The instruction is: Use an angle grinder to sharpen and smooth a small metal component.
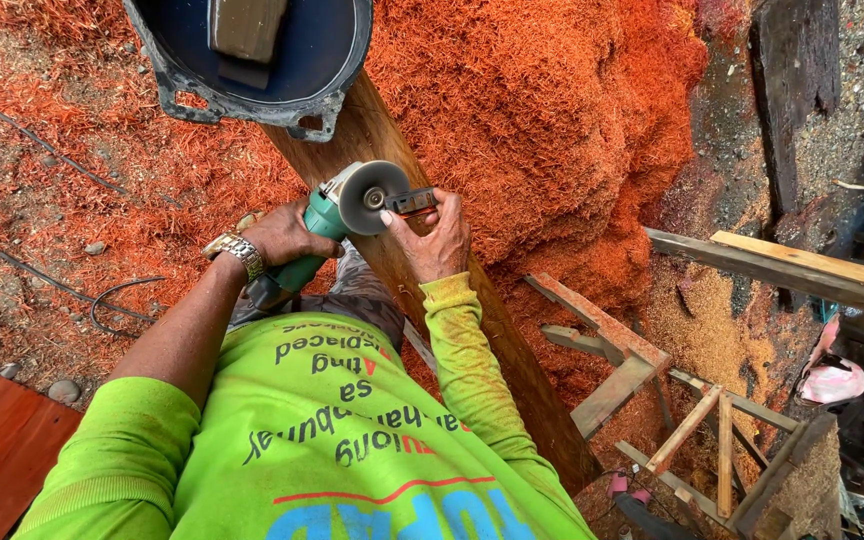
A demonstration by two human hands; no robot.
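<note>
Two hands are seen: one left hand (287,235) and one right hand (437,240). One green grinder (337,215) is held, with one round disc (372,197). One wristwatch (237,250) is worn. One long wooden beam (452,300) is counted. One dark round tub (252,60) is found at 12 o'clock. One big heap of orange shavings (552,110) is seen. At 4 o'clock, perhaps one wooden frame (672,420) is made out.
</note>
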